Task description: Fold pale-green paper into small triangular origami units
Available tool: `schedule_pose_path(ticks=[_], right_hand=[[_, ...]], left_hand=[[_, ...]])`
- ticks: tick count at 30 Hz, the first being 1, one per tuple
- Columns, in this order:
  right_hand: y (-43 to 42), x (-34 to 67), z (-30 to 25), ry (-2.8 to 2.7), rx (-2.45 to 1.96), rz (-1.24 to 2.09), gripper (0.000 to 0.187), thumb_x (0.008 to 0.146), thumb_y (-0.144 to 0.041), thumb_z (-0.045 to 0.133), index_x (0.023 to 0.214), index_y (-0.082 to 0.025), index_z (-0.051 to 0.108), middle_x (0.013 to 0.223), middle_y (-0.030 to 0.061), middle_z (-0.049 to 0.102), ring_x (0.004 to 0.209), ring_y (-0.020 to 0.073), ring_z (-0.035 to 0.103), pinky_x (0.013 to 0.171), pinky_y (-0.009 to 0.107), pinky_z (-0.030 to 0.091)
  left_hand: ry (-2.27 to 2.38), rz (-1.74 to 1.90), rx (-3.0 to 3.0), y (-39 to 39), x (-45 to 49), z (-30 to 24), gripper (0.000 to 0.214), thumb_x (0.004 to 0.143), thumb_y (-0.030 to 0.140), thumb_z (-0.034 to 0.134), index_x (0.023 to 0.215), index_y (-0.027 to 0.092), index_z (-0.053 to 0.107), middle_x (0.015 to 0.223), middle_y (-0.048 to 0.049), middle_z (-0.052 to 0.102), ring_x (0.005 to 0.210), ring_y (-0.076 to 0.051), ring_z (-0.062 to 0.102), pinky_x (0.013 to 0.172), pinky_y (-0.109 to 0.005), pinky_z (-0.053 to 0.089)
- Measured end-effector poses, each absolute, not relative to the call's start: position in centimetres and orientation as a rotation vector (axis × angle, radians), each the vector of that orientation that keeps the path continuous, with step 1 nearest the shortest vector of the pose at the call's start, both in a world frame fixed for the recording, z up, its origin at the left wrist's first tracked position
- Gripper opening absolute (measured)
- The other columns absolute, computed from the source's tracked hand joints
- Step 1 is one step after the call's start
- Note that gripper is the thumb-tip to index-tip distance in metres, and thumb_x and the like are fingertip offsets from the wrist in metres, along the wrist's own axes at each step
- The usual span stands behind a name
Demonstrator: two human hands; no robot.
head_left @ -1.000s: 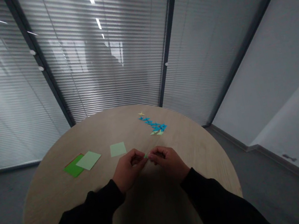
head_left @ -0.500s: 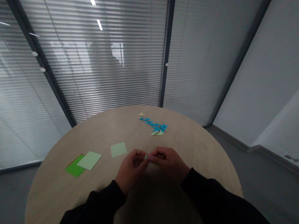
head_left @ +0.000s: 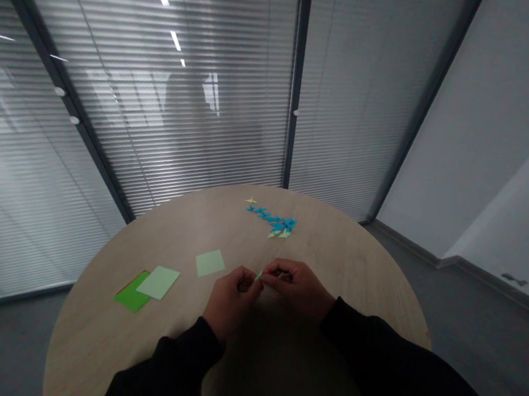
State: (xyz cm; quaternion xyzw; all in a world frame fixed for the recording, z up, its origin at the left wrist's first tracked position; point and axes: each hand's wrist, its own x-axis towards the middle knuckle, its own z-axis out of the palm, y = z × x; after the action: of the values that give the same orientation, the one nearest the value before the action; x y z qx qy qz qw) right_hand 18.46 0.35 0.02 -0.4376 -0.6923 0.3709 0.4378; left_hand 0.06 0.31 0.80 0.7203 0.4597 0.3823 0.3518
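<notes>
Green paper piece point(head_left: 258, 275): small, folded, held over round wooden desk point(head_left: 91, 348)
Hands: left hand point(head_left: 231, 300) and right hand point(head_left: 297, 285) close together, pinching it between fingertips
Nearby: pale green sheet point(head_left: 209, 262), blue folded pieces point(head_left: 272, 220)

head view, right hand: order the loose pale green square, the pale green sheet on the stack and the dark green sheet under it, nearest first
From the right hand:
1. Loose pale green paper square, ahead and to the left
2. Pale green paper sheet, farther left, lying on the dark sheet
3. Dark green paper sheet, farthest left, partly beneath it
</notes>
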Motion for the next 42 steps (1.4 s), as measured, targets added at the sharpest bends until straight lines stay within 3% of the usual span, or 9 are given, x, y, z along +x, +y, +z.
schedule_pose_path(ticks=[5,10,16,27,33,37,42], right_hand=[[0.4,18.5,0.0,-1.709,-1.101,0.919,0.024,0.085,-0.041,0.067,0.088,-0.018,0.068,0.079,0.0020,0.067,0.068,0.0140,0.060,0.058,0.024,0.045],[0.7,18.6,-0.1,-1.745,-1.042,0.703,0.017,0.085,-0.037,0.068,0.084,-0.019,0.068,0.086,0.0037,0.064,0.075,0.0152,0.060,0.062,0.024,0.047],[0.4,18.7,0.6,-1.834,-0.952,0.523,0.015,0.088,-0.034,0.066,0.087,-0.020,0.068,0.086,0.0041,0.062,0.068,0.0140,0.057,0.062,0.026,0.048],[0.5,19.2,0.5,-1.903,-0.963,0.571,0.020,0.086,-0.041,0.071,0.082,-0.021,0.069,0.079,0.0021,0.066,0.070,0.0154,0.059,0.065,0.028,0.047],[0.5,18.9,0.4,-1.825,-1.102,0.639,0.017,0.084,-0.033,0.071,0.075,-0.019,0.066,0.074,0.0010,0.066,0.066,0.0145,0.057,0.064,0.027,0.045],[0.6,18.9,0.5,-1.759,-1.121,0.638,0.013,0.085,-0.030,0.068,0.078,-0.020,0.064,0.078,0.0013,0.064,0.071,0.0156,0.059,0.065,0.027,0.046],[0.8,19.0,0.5,-1.825,-0.934,0.560,0.008,0.087,-0.029,0.067,0.087,-0.021,0.068,0.090,0.0041,0.060,0.086,0.0179,0.060,0.071,0.028,0.050]], left_hand=[[1.256,1.022,2.029,0.3,0.1,0.5,0.017,0.085,0.033,0.057,0.076,0.019,0.062,0.067,-0.0015,0.066,0.062,-0.016,0.057,0.059,-0.027,0.041],[1.340,1.077,2.120,0.2,0.1,0.3,0.011,0.084,0.029,0.059,0.078,0.020,0.064,0.073,-0.0031,0.070,0.069,-0.019,0.064,0.064,-0.029,0.045],[1.237,1.141,2.065,0.1,0.1,0.5,0.007,0.084,0.024,0.060,0.087,0.021,0.065,0.079,-0.0029,0.073,0.074,-0.019,0.068,0.070,-0.029,0.049],[1.041,1.000,2.032,0.4,-0.5,0.4,0.010,0.087,0.029,0.060,0.085,0.020,0.061,0.075,-0.0024,0.072,0.067,-0.016,0.065,0.063,-0.027,0.047],[1.048,0.967,2.100,0.5,-0.5,0.8,0.010,0.088,0.027,0.058,0.083,0.019,0.063,0.076,-0.0028,0.072,0.067,-0.016,0.064,0.063,-0.027,0.046],[1.013,1.016,1.887,0.5,-0.3,0.7,0.018,0.088,0.034,0.058,0.091,0.018,0.065,0.083,-0.0055,0.073,0.075,-0.018,0.066,0.069,-0.030,0.049],[0.858,1.039,1.517,0.8,-0.1,0.2,0.035,0.084,0.051,0.062,0.085,0.016,0.063,0.079,-0.0040,0.069,0.070,-0.015,0.062,0.068,-0.029,0.049]])
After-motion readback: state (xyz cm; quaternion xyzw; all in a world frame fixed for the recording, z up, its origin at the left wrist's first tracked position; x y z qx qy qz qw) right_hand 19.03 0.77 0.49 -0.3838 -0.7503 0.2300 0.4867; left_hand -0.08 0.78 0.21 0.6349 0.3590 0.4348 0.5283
